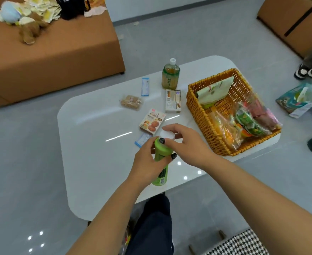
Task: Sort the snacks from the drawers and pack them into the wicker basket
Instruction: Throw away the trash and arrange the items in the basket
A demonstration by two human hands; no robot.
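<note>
Your left hand (pixel 149 161) wraps the green bottle (pixel 160 162) mid-body, fingers curled round it, held over the near part of the white table (pixel 89 144). Your right hand (pixel 184 142) curls over its white cap (pixel 167 134), fingertips pinching the rim.

Just beyond: cookie box (pixel 152 121), blue wrapper (pixel 142 140), tan box (pixel 173 101), clear-wrapped biscuits (pixel 131 102), blue bar (pixel 145 86), tea bottle (pixel 170 75), all loose on the table.

The wicker basket (pixel 197 111) to the right already holds several packets. Roughly half packed, by my reckoning; six loose items plus this bottle remain.
</note>
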